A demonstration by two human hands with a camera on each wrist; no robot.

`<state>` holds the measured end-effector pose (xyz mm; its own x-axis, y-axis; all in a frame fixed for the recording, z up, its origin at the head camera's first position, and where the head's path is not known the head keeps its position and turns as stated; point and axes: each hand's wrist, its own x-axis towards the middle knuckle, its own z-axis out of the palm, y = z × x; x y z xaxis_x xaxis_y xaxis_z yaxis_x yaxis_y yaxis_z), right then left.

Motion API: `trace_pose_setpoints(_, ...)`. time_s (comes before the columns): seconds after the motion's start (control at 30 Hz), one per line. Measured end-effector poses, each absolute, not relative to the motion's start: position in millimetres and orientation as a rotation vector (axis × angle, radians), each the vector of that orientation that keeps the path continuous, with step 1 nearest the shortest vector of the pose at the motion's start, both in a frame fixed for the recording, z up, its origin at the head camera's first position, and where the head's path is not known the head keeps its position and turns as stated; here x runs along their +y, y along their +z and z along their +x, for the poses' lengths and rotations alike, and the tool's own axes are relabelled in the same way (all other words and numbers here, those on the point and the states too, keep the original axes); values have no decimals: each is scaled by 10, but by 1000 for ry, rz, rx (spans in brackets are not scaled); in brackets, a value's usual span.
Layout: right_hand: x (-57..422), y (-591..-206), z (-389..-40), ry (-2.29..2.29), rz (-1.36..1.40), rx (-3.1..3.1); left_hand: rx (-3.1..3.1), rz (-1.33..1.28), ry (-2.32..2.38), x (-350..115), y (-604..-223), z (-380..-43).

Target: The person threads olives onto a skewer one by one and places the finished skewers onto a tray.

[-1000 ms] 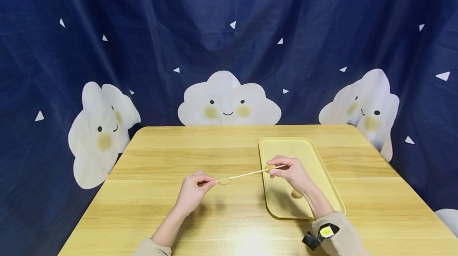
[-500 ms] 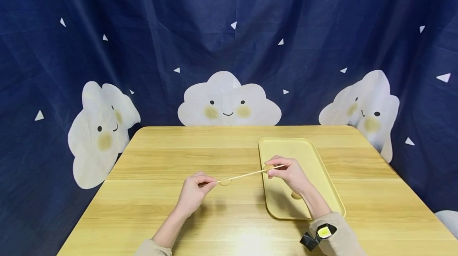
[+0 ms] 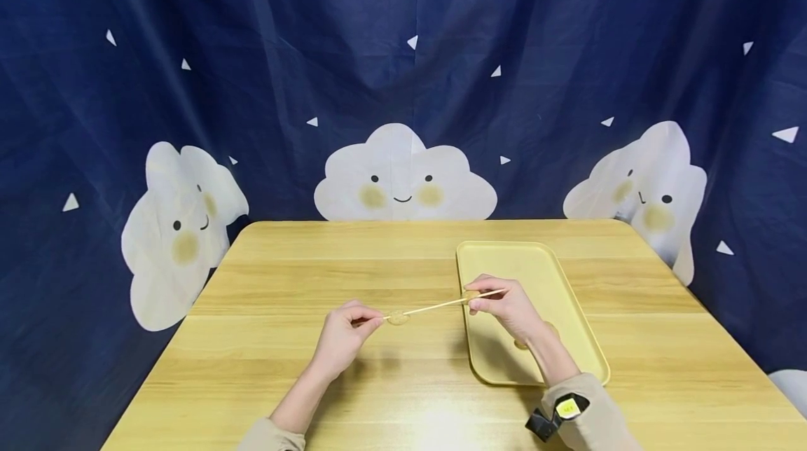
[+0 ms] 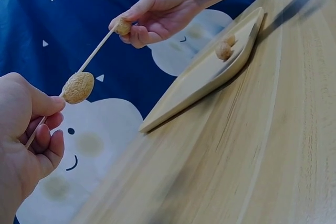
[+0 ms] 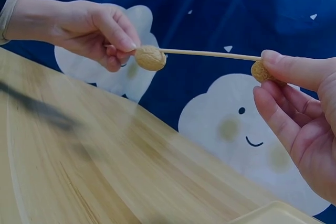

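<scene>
- Right hand point(image 3: 507, 311) and the ball it pinches have shifted slightly along the stick, toward the left hand point(image 3: 343, 339), since the earlier frame; the left hand has barely moved.
- Thin pale stick point(image 3: 435, 307): held in the air between the hands, above the table, tilted a little upward toward the right hand.
- First ball point(image 5: 150, 58), tan, wrinkled and walnut-like: on the stick, just beside the left fingertips. Its threading looks done.
- Second ball point(image 4: 123, 27), similar: between the right thumb and fingers, at the stick's other end, well apart from the first. It appears to be partway through threading; the fingers hide exactly how the stick enters it.
- Left hand: thumb and forefinger pinch the stick, whose end shows behind them.
- Pale yellow tray point(image 3: 504, 262): flat on the table, under the right hand. It holds at least two more balls point(image 4: 223, 51), close together, likely left to thread.
- Wood-grain table point(image 3: 284, 262), then a navy curtain point(image 3: 410, 3) printed with smiling clouds.
</scene>
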<state>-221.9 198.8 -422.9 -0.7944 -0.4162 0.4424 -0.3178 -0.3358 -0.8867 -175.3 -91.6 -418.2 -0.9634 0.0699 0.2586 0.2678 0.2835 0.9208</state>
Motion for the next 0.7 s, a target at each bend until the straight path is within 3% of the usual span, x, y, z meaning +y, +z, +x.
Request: trace_pose_setpoints(0.7, 1954, -4242, -2195, -2325, -984, 1720, -2398, -283, -1749, -827, -4170, -1778)
